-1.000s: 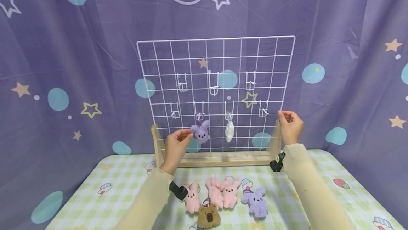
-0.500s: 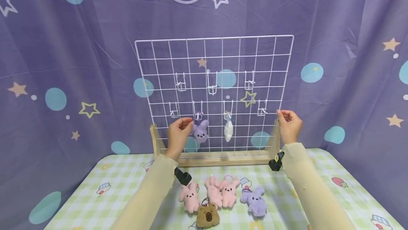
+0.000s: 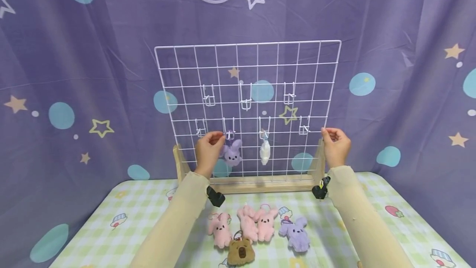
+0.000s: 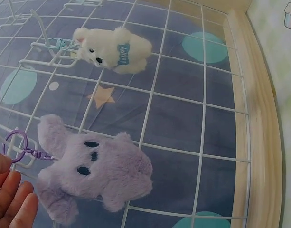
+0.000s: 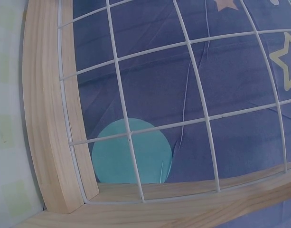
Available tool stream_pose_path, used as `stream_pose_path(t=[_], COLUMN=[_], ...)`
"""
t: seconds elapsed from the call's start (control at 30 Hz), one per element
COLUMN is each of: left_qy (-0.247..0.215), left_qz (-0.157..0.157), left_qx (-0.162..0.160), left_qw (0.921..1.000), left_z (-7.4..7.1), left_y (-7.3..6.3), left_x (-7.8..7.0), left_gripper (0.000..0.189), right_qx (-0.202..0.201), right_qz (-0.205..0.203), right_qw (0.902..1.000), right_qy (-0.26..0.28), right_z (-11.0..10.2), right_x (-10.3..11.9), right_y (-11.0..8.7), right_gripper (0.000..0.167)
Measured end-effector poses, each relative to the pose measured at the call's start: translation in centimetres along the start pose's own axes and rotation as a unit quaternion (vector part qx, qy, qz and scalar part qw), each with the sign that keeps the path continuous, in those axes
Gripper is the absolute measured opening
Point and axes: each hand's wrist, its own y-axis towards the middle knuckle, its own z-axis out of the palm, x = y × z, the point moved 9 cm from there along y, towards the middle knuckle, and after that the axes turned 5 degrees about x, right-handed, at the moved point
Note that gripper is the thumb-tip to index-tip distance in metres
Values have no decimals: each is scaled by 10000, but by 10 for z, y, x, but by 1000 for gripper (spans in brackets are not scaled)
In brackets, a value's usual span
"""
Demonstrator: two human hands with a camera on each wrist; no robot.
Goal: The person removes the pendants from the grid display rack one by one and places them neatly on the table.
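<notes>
Up from beside the purple bunny's body [image 3: 232,154], the left hand [image 3: 209,150] has risen to the level of its hook, while the right hand [image 3: 336,146] stays at the right edge of the white wire grid [image 3: 258,44]. That bunny hangs upright, long axis vertical, ears pointing up and face turned out toward the person. It is just to the right of the left hand and a little below the fingertips. The left thumb and fingers are close together at the purple ring [image 4: 25,137]; whether they pinch it or only touch it, I cannot tell. The right thumb and curled fingers grip the grid's side wire. Farther right along the same row of hooks hangs a white bear [image 3: 265,153], also vertical.

The grid rises from a wooden stand [image 3: 271,183] near the far edge of the checked surface [image 3: 96,235]. In front of the stand lie three pink bunnies [image 3: 265,226], a brown plush [image 3: 241,253] nearest the near edge, and another purple bunny [image 3: 298,235] to the right, ears toward the far edge. Behind everything hangs a violet curtain [image 3: 390,20] with stars and blue spots.
</notes>
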Motion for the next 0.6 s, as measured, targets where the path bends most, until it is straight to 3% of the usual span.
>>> stream_pose_path(t=[0.3,0.6], left_qy=[111,-125], left_qz=[205,120], left_qx=[-234,-387], left_qw=[9995,9991], left_z=[2,2], left_y=[2,2], left_x=[-6,-5], left_gripper=[13,11], right_qx=[-36,-4], right_qz=[24,-2], right_qw=[9999,9996], right_qy=[91,270], right_z=[1,0], right_x=[-1,8], right_y=[1,-2], right_gripper=[22,21])
